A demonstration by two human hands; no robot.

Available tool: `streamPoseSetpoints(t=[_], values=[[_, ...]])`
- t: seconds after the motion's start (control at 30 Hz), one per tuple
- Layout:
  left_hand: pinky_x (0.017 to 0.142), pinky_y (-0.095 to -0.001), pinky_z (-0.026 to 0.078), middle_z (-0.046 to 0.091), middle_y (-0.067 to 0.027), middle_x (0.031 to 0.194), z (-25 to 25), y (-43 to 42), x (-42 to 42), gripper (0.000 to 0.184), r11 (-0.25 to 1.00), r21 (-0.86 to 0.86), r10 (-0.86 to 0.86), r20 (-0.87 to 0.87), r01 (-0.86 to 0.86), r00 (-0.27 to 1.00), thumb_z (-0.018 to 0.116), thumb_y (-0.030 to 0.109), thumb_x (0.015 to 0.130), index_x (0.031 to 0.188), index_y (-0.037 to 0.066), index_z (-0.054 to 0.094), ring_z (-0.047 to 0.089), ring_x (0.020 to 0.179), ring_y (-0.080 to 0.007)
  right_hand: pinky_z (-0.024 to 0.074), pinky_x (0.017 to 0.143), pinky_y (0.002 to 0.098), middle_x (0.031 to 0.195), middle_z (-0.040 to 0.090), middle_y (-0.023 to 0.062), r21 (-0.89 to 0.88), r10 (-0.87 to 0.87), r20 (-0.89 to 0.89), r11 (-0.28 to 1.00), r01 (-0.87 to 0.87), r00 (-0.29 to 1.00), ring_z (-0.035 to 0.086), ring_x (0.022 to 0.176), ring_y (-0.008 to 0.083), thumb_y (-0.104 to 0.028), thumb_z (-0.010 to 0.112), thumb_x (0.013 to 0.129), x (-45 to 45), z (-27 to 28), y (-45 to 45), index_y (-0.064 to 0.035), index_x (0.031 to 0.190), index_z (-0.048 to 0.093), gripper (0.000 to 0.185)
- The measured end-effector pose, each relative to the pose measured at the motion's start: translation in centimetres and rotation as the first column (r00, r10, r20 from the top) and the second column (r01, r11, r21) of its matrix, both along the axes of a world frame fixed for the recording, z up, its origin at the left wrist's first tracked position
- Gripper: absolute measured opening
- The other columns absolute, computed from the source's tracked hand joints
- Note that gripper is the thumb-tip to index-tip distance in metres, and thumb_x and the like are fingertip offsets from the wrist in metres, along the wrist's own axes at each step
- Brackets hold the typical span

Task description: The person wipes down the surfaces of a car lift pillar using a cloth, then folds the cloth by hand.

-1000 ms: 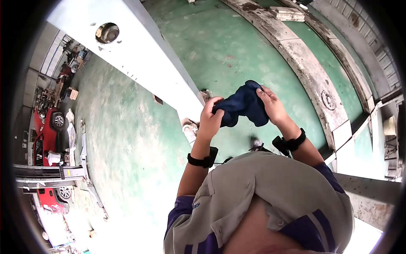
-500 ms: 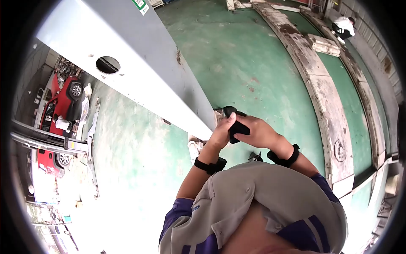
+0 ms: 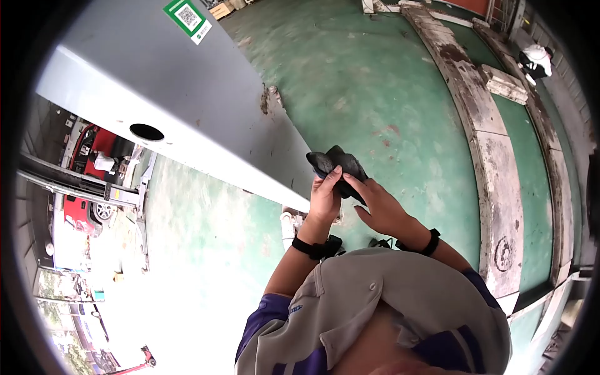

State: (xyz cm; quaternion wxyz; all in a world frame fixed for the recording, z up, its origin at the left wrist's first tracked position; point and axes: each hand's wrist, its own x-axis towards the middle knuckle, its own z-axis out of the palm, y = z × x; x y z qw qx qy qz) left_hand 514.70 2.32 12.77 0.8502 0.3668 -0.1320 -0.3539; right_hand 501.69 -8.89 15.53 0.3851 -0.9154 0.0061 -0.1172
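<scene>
Green paint, scuffed and streaked, covers the floor (image 3: 331, 75) of a workshop where a person in a grey and purple shirt (image 3: 350, 281) stands, head bent toward both hands. Beside them, a broad grey post (image 3: 206, 87) slants across the left, a green-and-white code sticker (image 3: 187, 20) on its face. Two long, worn, stained tracks (image 3: 500, 206) run along the right, a pale block (image 3: 505, 84) lying at the far end. Beyond it, near the wall, another person (image 3: 536, 61) in a white top is bent low; at far left, a red vehicle (image 3: 76, 212) sits past a metal beam. Held out ahead of the shirt, just right of the post's lower end, is a dark, folded, glove-like bundle (image 3: 339, 162). The left hand (image 3: 325, 199) grips its lower part, thumb pressed on the near side. The right hand (image 3: 386, 209) comes across from the right, back showing, fingers stretched to the bundle's edge, thumb spread away, its hold loose. Black bands circle both wrists.
</scene>
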Motion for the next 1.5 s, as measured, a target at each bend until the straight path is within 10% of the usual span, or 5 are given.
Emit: streamPoseSetpoints(t=[0.43, 0.67, 0.93, 1.17, 1.5], values=[[0.094, -0.0431, 0.048, 0.063, -0.0147, 0.116, 4.0, -1.7, 0.9, 0.042, 0.971, -0.099, -0.208, 0.087, 0.216, 0.974, 0.055, 0.003, 0.082, 0.124, 0.000, 0.054, 0.061, 0.106, -0.0285, 0.0491, 0.087, 0.0364, 0.126, 0.054, 0.0184, 0.052, -0.106, -0.363, 0.990, 0.133, 0.926, 0.063, 0.098, 0.0289, -0.026, 0.066, 0.086, -4.2, -2.9, -5.3, -0.0051, 0.130, 0.052, 0.051], [0.101, -0.0436, 0.042, 0.058, -0.0197, 0.124, 3.8, -0.8, 1.6, 0.054, 0.909, -0.195, -0.381, -0.026, 0.369, 0.924, 0.053, 0.015, 0.080, 0.129, -0.006, 0.046, 0.057, 0.112, -0.0342, 0.0432, 0.100, 0.0353, 0.138, 0.047, 0.0203, 0.605, -0.028, -0.362, 0.753, 0.257, 0.932, 0.051, 0.123, 0.0294, -0.038, 0.068, 0.087, -0.7, -11.9, -7.9, 0.0040, 0.142, 0.034, 0.077], [0.098, -0.0393, 0.045, 0.062, -0.0156, 0.118, 3.4, 2.9, 2.0, 0.039, 0.954, -0.012, -0.299, -0.086, 0.299, 0.951, 0.056, 0.015, 0.089, 0.123, -0.003, 0.053, 0.061, 0.107, -0.0280, 0.0416, 0.103, 0.0393, 0.138, 0.048, 0.0102, 0.989, 0.048, -0.147, 0.016, 0.146, 0.988, 0.047, 0.126, 0.0229, -0.037, 0.058, 0.095, 1.7, -5.8, -1.8, -0.0017, 0.141, 0.038, 0.061], [0.064, -0.0205, 0.038, 0.047, 0.0085, 0.076, 2.2, 6.6, 2.0, 0.029, 0.886, 0.464, -0.294, 0.588, -0.017, 0.753, 0.054, 0.031, 0.099, 0.083, 0.007, 0.056, 0.040, 0.070, -0.0038, 0.0493, 0.087, 0.0328, 0.107, 0.064, 0.0087, 0.936, -0.363, -0.207, 0.196, 0.292, 0.908, 0.061, 0.099, 0.0187, -0.024, 0.061, 0.094, 2.4, -6.1, -4.1, 0.0034, 0.117, 0.058, 0.036], [0.104, -0.0434, 0.039, 0.058, -0.0129, 0.124, 1.5, 12.5, 5.9, 0.032, 0.986, -0.067, 0.143, -0.105, -0.151, 0.984, 0.049, 0.025, 0.100, 0.121, 0.000, 0.052, 0.053, 0.116, -0.0276, 0.0478, 0.095, 0.0370, 0.118, 0.061, 0.0133, 0.981, -0.083, -0.166, 0.086, 0.173, 0.983, 0.059, 0.109, 0.0235, -0.034, 0.055, 0.097, 6.3, -3.2, -1.9, 0.0058, 0.124, 0.050, 0.048]])
